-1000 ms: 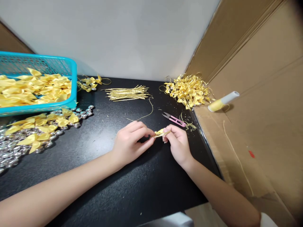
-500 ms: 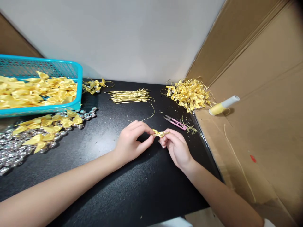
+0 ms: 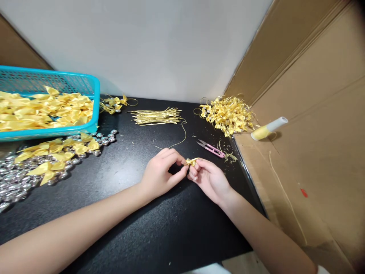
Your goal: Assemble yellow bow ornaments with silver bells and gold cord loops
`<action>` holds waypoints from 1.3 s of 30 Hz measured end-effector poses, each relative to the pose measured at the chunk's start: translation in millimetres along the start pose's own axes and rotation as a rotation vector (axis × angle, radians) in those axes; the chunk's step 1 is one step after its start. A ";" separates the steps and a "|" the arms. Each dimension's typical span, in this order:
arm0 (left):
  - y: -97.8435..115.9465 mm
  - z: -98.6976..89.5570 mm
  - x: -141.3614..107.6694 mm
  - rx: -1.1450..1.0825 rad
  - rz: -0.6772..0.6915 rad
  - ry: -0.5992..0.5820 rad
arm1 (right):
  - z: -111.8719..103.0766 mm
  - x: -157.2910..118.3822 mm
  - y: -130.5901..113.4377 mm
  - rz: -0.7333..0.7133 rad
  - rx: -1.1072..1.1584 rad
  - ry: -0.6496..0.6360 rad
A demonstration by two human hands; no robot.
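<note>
Between my two hands is a small yellow ribbon bow point(image 3: 191, 161), partly covered by fingertips. My left hand point(image 3: 165, 169) pinches its left side between thumb and fingers. From the right, my right hand point(image 3: 209, 175) grips the other side, its fingers curled beneath. A thin gold cord point(image 3: 184, 137) lies on the black table just beyond my left hand. Pink thread snips point(image 3: 212, 148) rest beyond my right hand, beside a tangle of cord scraps point(image 3: 229, 155).
A blue basket point(image 3: 95, 102) of yellow bows stands at the left, with silver beads point(image 3: 25, 175) and loose bows before it. Gold cords point(image 3: 156, 116) lie in a bundle at the back. Finished-looking bows point(image 3: 228, 114) are heaped back right, near a pale tube point(image 3: 270, 127) and cardboard point(image 3: 322, 144).
My right hand has shifted slightly left, closer to my left hand, and its fingers have curled further under the bow. The bow has turned a little. Everything on the table stays put.
</note>
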State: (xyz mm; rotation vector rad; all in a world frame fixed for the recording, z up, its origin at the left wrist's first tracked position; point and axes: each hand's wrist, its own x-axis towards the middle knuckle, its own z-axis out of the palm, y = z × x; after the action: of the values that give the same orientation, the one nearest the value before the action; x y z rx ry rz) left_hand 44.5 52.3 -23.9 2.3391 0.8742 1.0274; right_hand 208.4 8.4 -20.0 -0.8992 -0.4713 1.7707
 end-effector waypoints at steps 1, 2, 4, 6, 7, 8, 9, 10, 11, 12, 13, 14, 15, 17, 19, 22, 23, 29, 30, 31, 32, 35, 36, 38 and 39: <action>-0.7 0.2 0.0 0.000 -0.001 0.002 | -0.2 0.0 0.8 -0.006 -0.016 0.002; -1.5 0.3 0.0 0.003 0.000 0.003 | -0.3 0.0 1.5 -0.008 -0.031 0.007; -3.6 0.2 -0.3 0.014 0.001 0.000 | -0.1 -0.1 2.6 -0.006 -0.064 0.019; -5.6 -0.2 -0.6 0.027 0.004 -0.007 | 0.7 -0.1 3.0 0.000 -0.103 0.032; -6.2 -0.4 -0.6 0.031 0.006 -0.011 | 1.1 0.1 2.9 0.004 -0.126 0.038; -6.6 -0.7 -0.5 0.032 0.006 -0.013 | 1.5 0.2 2.6 0.002 -0.151 0.044; -6.6 -1.0 -0.2 0.031 0.003 -0.016 | 1.6 0.5 2.0 -0.006 -0.181 0.052; -6.3 -1.3 0.3 0.026 -0.009 -0.018 | 1.4 0.8 1.2 -0.019 -0.217 0.065; -5.7 -1.7 1.0 0.018 -0.031 -0.021 | 0.9 1.0 0.1 -0.040 -0.263 0.083; -5.0 -2.0 1.9 0.004 -0.060 -0.025 | 0.0 1.2 -1.3 -0.077 -0.322 0.109; -4.2 -2.2 2.9 -0.017 -0.093 -0.033 | -1.1 1.1 -2.8 -0.132 -0.404 0.142; -3.4 -2.4 3.9 -0.045 -0.128 -0.044 | -2.4 0.9 -4.5 -0.207 -0.510 0.178; -2.7 -2.4 4.7 -0.077 -0.167 -0.055 | -3.8 0.5 -6.1 -0.297 -0.635 0.213; -1.3 -2.0 6.0 -0.134 -0.242 -0.062 | -6.2 -0.8 -8.7 -0.496 -0.897 0.267; -0.3 -1.6 6.4 -0.151 -0.293 -0.034 | -7.8 -2.0 -9.9 -0.645 -1.091 0.284; 0.1 -1.8 6.6 -0.091 -0.276 0.038 | -9.3 -1.7 -10.1 -0.746 -1.235 0.279; 0.0 -2.2 6.9 -0.056 -0.253 0.057 | -9.8 -1.0 -10.4 -0.761 -1.273 0.287; -1.1 -4.4 10.3 0.068 -0.192 0.095 | -13.5 3.0 -15.9 -0.796 -1.437 0.370; -1.1 -4.3 10.2 0.065 -0.187 0.087 | -13.7 3.1 -16.2 -0.799 -1.435 0.363; -0.9 -4.1 9.9 0.058 -0.179 0.076 | -13.6 3.0 -16.0 -0.802 -1.424 0.351; -0.8 -3.8 9.3 0.048 -0.170 0.064 | -13.3 2.8 -15.4 -0.806 -1.409 0.335; -0.9 -2.5 7.1 0.008 -0.153 0.028 | -10.5 1.7 -12.3 -0.820 -1.357 0.292; -1.4 -2.0 6.5 -0.007 -0.160 0.019 | -9.0 1.4 -11.2 -0.820 -1.337 0.272; -3.3 -0.9 6.0 -0.050 -0.178 0.000 | -5.7 0.9 -9.8 -0.805 -1.263 0.212; -4.7 -0.4 6.1 -0.082 -0.188 -0.010 | -4.1 0.8 -9.7 -0.782 -1.202 0.170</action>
State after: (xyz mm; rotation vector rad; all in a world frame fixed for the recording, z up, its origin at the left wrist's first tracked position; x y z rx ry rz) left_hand 45.6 59.9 -23.4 2.1461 1.0070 0.9546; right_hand 217.4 12.4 -16.2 -1.3670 -1.5914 0.5651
